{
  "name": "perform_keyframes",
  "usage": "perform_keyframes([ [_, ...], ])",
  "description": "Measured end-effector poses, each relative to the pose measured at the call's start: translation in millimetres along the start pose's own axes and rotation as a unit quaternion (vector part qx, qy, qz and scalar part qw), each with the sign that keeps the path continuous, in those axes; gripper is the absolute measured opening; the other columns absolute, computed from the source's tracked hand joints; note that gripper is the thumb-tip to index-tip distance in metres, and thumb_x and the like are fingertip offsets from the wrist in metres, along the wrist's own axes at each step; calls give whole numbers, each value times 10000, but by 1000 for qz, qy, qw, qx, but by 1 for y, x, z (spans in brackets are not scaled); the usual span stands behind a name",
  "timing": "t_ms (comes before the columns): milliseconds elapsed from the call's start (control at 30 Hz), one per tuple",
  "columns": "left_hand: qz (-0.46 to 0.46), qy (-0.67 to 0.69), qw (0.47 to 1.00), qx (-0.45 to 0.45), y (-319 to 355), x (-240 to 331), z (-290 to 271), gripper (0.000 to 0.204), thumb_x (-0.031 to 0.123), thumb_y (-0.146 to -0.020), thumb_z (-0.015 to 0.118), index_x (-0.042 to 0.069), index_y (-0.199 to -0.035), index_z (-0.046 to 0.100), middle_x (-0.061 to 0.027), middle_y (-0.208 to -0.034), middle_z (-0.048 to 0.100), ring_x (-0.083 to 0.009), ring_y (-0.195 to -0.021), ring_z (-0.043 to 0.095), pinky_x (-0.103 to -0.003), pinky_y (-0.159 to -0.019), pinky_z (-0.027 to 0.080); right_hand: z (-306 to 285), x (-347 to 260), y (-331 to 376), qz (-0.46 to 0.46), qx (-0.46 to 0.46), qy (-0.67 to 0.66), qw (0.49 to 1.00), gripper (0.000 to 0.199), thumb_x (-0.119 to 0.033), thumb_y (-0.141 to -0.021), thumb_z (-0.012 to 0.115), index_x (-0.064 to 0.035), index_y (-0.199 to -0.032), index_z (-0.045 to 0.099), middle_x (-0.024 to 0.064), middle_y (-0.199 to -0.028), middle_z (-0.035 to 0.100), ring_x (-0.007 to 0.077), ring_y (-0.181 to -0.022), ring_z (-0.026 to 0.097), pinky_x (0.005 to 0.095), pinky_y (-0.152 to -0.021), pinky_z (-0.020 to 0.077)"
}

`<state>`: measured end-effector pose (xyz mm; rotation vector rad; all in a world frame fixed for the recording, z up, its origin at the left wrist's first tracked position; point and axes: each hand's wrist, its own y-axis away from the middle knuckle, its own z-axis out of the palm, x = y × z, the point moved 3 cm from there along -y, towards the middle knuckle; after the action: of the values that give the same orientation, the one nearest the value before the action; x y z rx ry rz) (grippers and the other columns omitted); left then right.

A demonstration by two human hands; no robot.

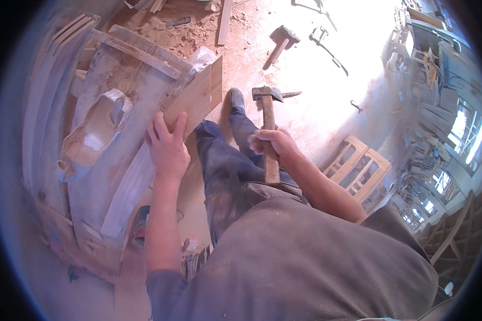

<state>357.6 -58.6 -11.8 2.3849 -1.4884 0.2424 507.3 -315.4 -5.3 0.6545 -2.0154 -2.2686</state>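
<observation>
Right hand (276,144) closed round the hatchet (268,120) mid-handle, head pointing away from the body, the tool above the person's lap; left hand (168,150) has fingers bent over the near end of the board (195,101), which slants along the bench's (83,200) right edge. Cut jug (76,147) lies on the bench left of that hand, mallet (279,49) on the floor (318,80) ahead, wooden frame (356,170) off to the right
</observation>
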Motion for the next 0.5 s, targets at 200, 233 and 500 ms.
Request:
perform_keyframes([
  [200, -4, -66, 994, 81, 10, 0, 39, 647, 66, -827, 717, 365, -1388, 594, -178, -1460, 411, -432, -1266, 465, -594, -1024, 429, 44, -29, -47, -49, -42, -18, 998, 346, -119, -944, 696, 126, -1188, 714, 192, -1062, 766, 238, -939, 746, 342, -895, 584],
  [233, -3, -71, 993, 89, 10, 0, 41, 638, 72, -829, 719, 364, -1383, 600, -174, -1460, 412, -428, -1266, 467, -592, -1025, 432, 55, -42, -46, -55, -51, -29, 997, 337, -100, -939, 705, 131, -1184, 699, 202, -1144, 751, 235, -992, 739, 344, -974, 572],
  [500, 5, -96, 987, 132, 12, 0, 53, 581, 79, -900, 649, 394, -1386, 608, -159, -1438, 443, -418, -1277, 492, -554, -1033, 448, 87, -78, -93, -141, -55, -56, 987, 136, -44, -904, 703, 51, -1001, 688, 114, -910, 721, 195, -827, 709, 325, -804, 574],
])
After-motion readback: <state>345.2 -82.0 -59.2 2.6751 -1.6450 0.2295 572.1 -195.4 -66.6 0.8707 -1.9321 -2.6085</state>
